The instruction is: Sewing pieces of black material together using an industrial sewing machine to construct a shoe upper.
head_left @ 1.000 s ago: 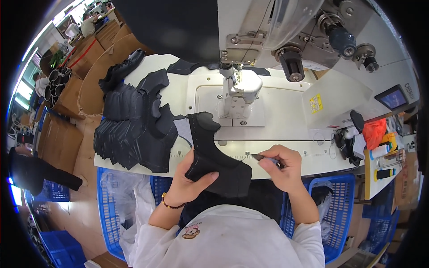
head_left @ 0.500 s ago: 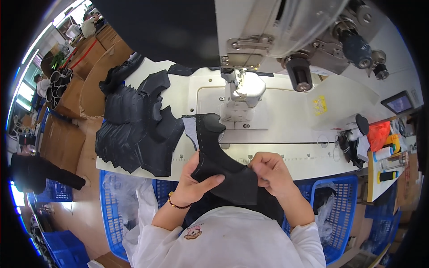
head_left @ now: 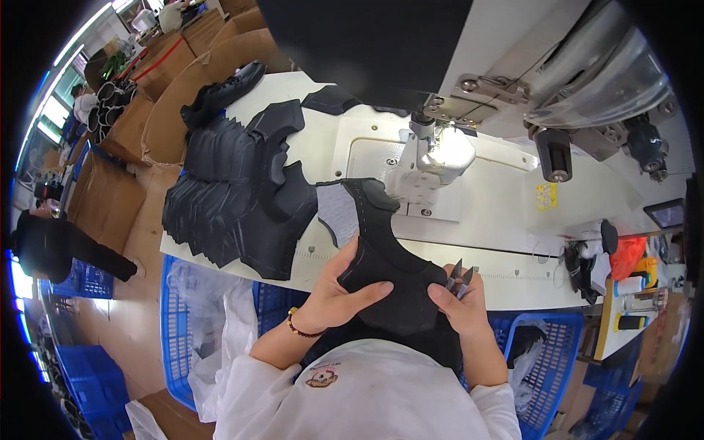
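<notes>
A curved black shoe upper, with a light grey lining patch at its far left end, is held between my hands at the table's front edge. My left hand is closed on its left side, thumb on top and fingers underneath. With thumb and fingers, my right hand pinches its right end. Small thread snips also sit in that hand, their two pointed blades sticking up and apart. To the left lies a fanned stack of black shoe uppers.
The sewing machine, its lamp lit, stands just beyond the piece. A finished black shoe lies behind the stack. Blue baskets flank my lap. Thread spools stand on a shelf at right, and a person is at far left.
The snips' blades now show above my right hand, where they were hidden before. My right thumb has come onto the shoe upper. My view has turned slightly, shifting the machine rightward.
</notes>
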Demonstrator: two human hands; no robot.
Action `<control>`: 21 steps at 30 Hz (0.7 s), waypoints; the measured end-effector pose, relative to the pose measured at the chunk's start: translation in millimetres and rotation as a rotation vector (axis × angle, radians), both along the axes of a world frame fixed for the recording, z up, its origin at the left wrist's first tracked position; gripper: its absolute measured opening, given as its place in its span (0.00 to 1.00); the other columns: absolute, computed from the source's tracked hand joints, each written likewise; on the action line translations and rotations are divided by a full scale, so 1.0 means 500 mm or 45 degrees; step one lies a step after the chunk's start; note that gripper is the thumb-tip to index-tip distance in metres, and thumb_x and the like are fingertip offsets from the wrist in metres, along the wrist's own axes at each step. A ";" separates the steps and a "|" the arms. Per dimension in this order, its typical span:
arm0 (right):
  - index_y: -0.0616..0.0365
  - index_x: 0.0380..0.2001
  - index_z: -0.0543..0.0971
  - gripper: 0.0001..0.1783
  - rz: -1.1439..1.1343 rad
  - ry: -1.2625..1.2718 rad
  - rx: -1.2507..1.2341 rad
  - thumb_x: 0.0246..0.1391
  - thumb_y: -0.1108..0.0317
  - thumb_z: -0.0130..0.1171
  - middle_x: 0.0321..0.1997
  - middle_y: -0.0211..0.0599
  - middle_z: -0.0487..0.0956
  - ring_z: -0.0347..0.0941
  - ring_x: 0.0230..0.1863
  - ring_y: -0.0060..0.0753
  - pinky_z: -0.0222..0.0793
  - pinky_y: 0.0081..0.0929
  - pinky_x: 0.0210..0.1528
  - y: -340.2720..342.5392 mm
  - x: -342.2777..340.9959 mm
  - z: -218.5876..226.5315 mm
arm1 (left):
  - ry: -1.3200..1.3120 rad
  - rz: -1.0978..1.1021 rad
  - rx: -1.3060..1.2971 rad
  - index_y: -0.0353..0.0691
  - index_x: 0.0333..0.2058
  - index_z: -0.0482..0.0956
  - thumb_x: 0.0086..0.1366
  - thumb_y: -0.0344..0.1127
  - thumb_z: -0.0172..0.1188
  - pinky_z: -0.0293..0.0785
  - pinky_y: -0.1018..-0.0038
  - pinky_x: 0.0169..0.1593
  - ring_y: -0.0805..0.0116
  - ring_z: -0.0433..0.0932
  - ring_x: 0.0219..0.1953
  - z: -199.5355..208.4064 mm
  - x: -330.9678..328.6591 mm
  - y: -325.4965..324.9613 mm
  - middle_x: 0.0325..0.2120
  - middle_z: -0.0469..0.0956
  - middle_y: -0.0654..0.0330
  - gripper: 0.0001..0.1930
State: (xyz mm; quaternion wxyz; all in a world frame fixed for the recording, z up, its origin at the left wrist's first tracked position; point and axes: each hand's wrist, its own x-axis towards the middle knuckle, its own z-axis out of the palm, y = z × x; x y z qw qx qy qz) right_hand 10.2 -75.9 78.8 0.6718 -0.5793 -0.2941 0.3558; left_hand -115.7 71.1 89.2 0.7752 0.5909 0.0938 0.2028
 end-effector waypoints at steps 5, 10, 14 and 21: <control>0.56 0.11 0.63 0.15 0.018 -0.087 -0.012 0.37 0.69 0.59 0.11 0.19 0.59 0.49 0.14 0.11 0.42 0.13 0.15 -0.001 0.000 0.020 | -0.068 -0.271 -0.176 0.32 0.51 0.50 0.50 0.25 0.51 0.53 0.77 0.51 0.74 0.58 0.49 0.013 0.009 0.021 0.48 0.59 0.57 0.29; 0.62 0.16 0.72 0.06 0.801 -0.336 0.064 0.35 0.72 0.59 0.07 0.29 0.63 0.52 0.09 0.18 0.45 0.17 0.12 -0.037 0.037 0.038 | -0.292 -0.162 -0.480 0.27 0.49 0.51 0.54 0.37 0.49 0.62 0.78 0.44 0.70 0.65 0.44 -0.009 0.025 0.042 0.47 0.60 0.55 0.28; 0.63 0.17 0.73 0.06 0.899 -0.353 -0.136 0.36 0.72 0.59 0.08 0.32 0.64 0.53 0.09 0.19 0.46 0.17 0.11 -0.095 0.075 0.011 | -0.220 0.145 -0.594 0.28 0.47 0.54 0.57 0.27 0.41 0.66 0.76 0.44 0.69 0.67 0.43 -0.015 0.020 0.047 0.43 0.64 0.55 0.19; 0.64 0.12 0.70 0.08 0.736 -0.122 -0.197 0.34 0.73 0.58 0.06 0.24 0.57 0.46 0.09 0.14 0.39 0.17 0.12 -0.167 0.069 -0.053 | -0.184 0.163 -0.175 0.30 0.41 0.63 0.50 0.17 0.48 0.69 0.71 0.42 0.64 0.70 0.39 -0.029 0.003 0.036 0.35 0.70 0.52 0.16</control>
